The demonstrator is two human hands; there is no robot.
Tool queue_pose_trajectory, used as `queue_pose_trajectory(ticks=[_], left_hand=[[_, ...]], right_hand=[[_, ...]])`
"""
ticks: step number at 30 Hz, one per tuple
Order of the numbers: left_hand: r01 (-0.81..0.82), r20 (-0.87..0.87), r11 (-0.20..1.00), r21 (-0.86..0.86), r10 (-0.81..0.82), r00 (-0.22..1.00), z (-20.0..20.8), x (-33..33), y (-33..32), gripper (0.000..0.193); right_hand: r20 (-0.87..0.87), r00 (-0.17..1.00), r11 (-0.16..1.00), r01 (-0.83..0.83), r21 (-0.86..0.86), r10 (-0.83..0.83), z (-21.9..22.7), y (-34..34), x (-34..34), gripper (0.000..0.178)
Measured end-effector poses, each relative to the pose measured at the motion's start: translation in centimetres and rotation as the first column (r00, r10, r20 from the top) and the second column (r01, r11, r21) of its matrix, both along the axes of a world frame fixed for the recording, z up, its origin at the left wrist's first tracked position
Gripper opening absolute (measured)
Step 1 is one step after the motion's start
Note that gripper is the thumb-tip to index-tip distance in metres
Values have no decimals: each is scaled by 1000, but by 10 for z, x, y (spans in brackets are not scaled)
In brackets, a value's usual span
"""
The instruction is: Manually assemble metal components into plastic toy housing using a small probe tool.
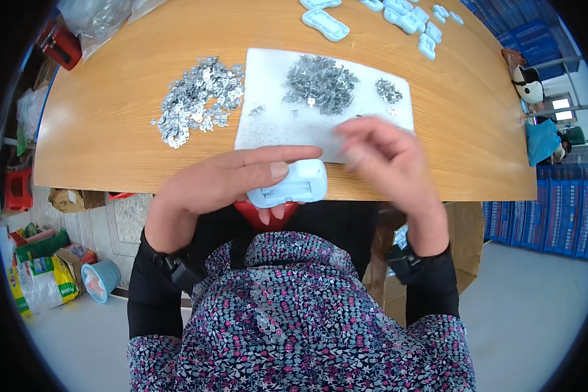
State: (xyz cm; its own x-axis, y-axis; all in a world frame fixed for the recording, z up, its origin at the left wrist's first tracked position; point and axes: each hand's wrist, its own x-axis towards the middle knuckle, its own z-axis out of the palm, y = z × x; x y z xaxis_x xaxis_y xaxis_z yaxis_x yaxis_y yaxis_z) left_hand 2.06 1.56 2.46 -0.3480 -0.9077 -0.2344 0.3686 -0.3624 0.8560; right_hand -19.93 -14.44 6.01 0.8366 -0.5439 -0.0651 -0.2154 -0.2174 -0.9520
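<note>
wooden table (477, 144); pale floor (522, 307); small bright window (561, 108) at right

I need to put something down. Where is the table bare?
Bare wood on the table: right of the white sheet, and between the flat metal pieces and the left edge. Crowded: the sheet's upper part, under heaps of small metal parts; the far edge, with light-blue casings; the near middle, with left hand and right hand.

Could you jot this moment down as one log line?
Left hand: holding light-blue plastic casing | Right hand: blurred, over white sheet's near edge, grip unclear | Nearby: small metal-part piles
</note>
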Motion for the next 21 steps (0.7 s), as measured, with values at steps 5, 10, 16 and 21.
queue_pose_trajectory(ticks=[5,10,16,21], left_hand=[[-126,-272,988,83,144,951,-7,-17,2,72],[-162,-338,983,85,182,923,-14,-23,1,76],[-353,-171,933,71,360,917,2,-35,-13,63],[-504,-73,860,77,509,857,10,-48,-45,52]], right_hand=[[-94,855,712,358,-605,-511,-43,-88,-35,16],[-52,897,636,270,-723,-440,-54,-90,-33,8],[62,938,603,270,-750,-341,-55,-82,-23,7],[101,916,719,370,-589,-389,-55,-80,-25,6]])
